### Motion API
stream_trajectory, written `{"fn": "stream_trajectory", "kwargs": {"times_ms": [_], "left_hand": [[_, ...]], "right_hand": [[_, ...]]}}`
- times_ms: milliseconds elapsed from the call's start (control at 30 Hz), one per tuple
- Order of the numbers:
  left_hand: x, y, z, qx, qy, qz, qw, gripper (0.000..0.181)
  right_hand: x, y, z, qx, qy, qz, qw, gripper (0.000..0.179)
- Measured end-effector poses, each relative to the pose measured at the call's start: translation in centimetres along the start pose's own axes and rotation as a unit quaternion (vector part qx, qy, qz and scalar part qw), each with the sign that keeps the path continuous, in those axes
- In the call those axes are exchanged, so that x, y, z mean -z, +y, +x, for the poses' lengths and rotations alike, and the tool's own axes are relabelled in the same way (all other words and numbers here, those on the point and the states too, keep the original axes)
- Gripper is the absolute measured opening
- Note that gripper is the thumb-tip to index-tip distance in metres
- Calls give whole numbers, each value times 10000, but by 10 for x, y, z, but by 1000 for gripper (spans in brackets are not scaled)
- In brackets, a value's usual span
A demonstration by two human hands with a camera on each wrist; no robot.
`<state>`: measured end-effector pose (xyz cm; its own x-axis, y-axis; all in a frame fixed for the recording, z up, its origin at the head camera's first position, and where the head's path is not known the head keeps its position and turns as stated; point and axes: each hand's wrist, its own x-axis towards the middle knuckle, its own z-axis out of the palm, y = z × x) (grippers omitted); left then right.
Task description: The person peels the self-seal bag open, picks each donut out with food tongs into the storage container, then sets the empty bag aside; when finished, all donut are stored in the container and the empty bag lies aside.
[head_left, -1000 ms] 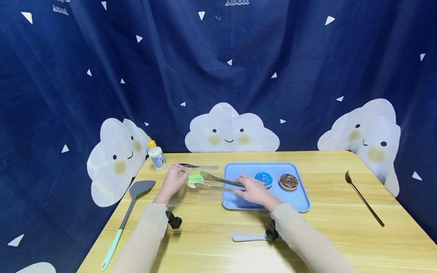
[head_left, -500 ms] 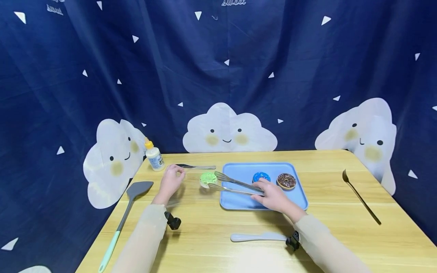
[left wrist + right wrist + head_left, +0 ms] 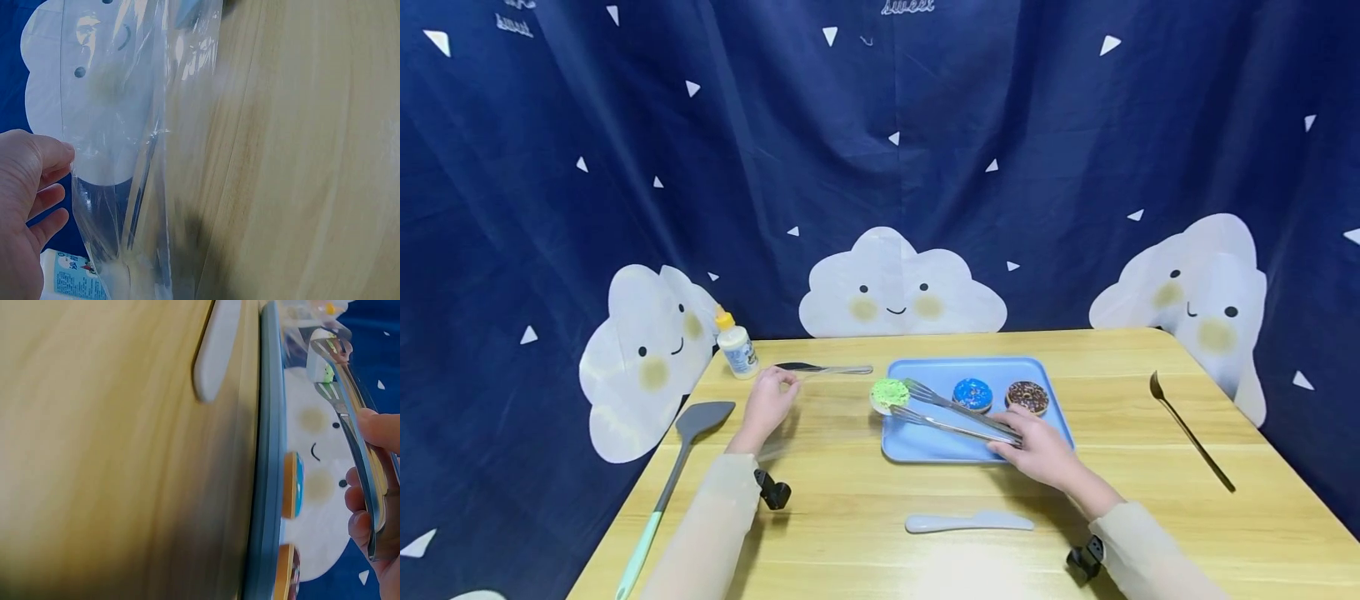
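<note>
In the head view my right hand (image 3: 1037,446) grips metal tongs (image 3: 966,417). Their tips pinch a green-topped donut (image 3: 889,393), held above the left edge of a blue tray (image 3: 925,450). A blue-iced donut (image 3: 973,394) and a chocolate donut with sprinkles (image 3: 1027,397) lie on that tray. My left hand (image 3: 767,404) is left of the tray; in the left wrist view its thumb and fingertips pinch the edge of a clear plastic bag (image 3: 112,150). The right wrist view shows the tongs from the side, with the green donut partly hidden at their tips.
A white glue-type bottle with a yellow cap (image 3: 739,352) stands at the back left. A grey spatula with a mint handle (image 3: 681,458) lies at the left. A dark-bladed utensil (image 3: 831,368), a pale plastic knife (image 3: 966,522) and a dark spoon (image 3: 1191,432) also lie on the table.
The right hand has drawn the tongs and green donut rightward, away from the left hand and bag, to over the tray's left edge. The left hand stays nearly in place.
</note>
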<state>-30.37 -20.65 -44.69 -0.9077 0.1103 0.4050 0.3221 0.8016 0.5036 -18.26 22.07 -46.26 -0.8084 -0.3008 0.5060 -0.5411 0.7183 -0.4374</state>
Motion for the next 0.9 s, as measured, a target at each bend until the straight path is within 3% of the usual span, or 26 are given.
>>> {"fn": "stream_trajectory", "kwargs": {"times_ms": [200, 400, 667, 900], "left_hand": [[3, -5, -2, -88, -60, 13, 9999, 12], [4, -11, -4, -119, -99, 3, 9999, 12], [0, -17, -5, -137, -254, 155, 9995, 10], [-6, -16, -7, -168, -317, 400, 9986, 11]], "right_hand": [[13, 11, -14, -328, 148, -81, 9993, 38], [18, 19, -24, -231, 186, -393, 9988, 37], [15, 21, -25, -252, 22, -785, 9966, 39], [16, 20, -25, -471, -7, -750, 9961, 40]]}}
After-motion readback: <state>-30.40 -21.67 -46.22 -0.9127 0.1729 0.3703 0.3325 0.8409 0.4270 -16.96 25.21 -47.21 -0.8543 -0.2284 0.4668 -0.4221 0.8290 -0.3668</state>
